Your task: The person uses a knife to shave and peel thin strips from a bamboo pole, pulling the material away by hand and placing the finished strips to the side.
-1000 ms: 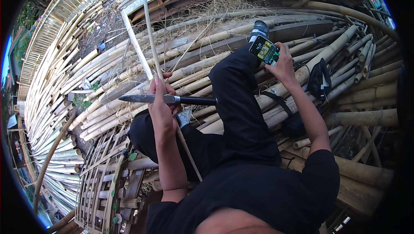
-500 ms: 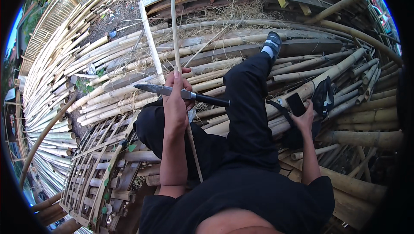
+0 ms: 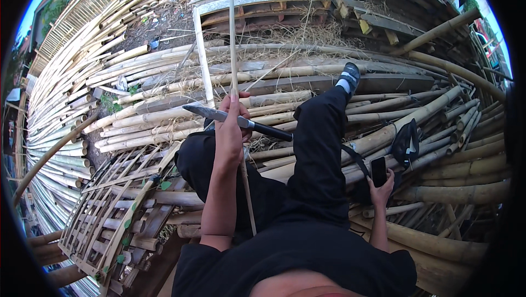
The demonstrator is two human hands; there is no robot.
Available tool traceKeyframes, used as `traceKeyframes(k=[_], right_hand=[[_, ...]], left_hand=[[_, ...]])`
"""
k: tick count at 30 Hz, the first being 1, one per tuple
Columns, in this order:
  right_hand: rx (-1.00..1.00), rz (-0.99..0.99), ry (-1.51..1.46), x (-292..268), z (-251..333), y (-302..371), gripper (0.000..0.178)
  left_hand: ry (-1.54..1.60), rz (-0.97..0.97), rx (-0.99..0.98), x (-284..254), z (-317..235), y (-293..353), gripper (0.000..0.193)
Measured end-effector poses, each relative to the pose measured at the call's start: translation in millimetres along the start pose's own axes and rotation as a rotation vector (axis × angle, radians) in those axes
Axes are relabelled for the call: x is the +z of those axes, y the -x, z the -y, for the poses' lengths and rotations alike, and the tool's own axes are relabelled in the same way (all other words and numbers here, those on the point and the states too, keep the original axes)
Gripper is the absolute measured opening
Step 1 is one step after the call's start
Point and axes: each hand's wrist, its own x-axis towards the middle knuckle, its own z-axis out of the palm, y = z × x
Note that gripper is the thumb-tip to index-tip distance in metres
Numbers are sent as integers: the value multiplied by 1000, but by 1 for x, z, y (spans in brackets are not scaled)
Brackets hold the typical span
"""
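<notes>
My left hand (image 3: 230, 127) is closed around a knife (image 3: 206, 112) and a long, thin bamboo strip (image 3: 233, 39) together. The blade points left and the black handle sticks out to the right, over my bent leg. The strip stands nearly upright in the picture, running from the top edge through my grip down to my lap. Held in my right hand (image 3: 382, 190) is a black phone (image 3: 378, 171) with a dark screen. Close by, a black bag (image 3: 404, 145) with a strap lies on the bamboo poles. Part of the knife is hidden behind my fingers.
I sit among stacked bamboo poles (image 3: 274, 101), one foot (image 3: 349, 75) resting on them. A woven bamboo lattice (image 3: 104, 231) lies at the lower left. Wooden pallets (image 3: 263, 1) stand at the back. A pale slat (image 3: 204, 56) leans ahead of my left hand.
My right hand has drawn the phone down, nearer my body, and turned it more upright. The left hand keeps its hold on the knife and strip. The whole view has shifted slightly.
</notes>
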Motion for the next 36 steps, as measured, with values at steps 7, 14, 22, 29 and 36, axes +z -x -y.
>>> traceKeyframes(k=[7, 14, 22, 29, 36], right_hand=[[-103, -18, 159, 3, -23, 27, 76], [51, 165, 360, -6, -2, 14, 87], [-244, -242, -173, -43, 127, -53, 41], [-1041, 265, -474, -17, 326, -47, 52], [-1056, 901, -517, -4, 397, -75, 27]], left_hand=[[27, 36, 9, -3, 4, -1, 29], [78, 45, 5, -8, 2, -1, 29], [97, 34, -13, -2, 2, -4, 29], [46, 136, 30, 13, -16, -10, 29], [-8, 167, 175, 32, -63, -24, 27]])
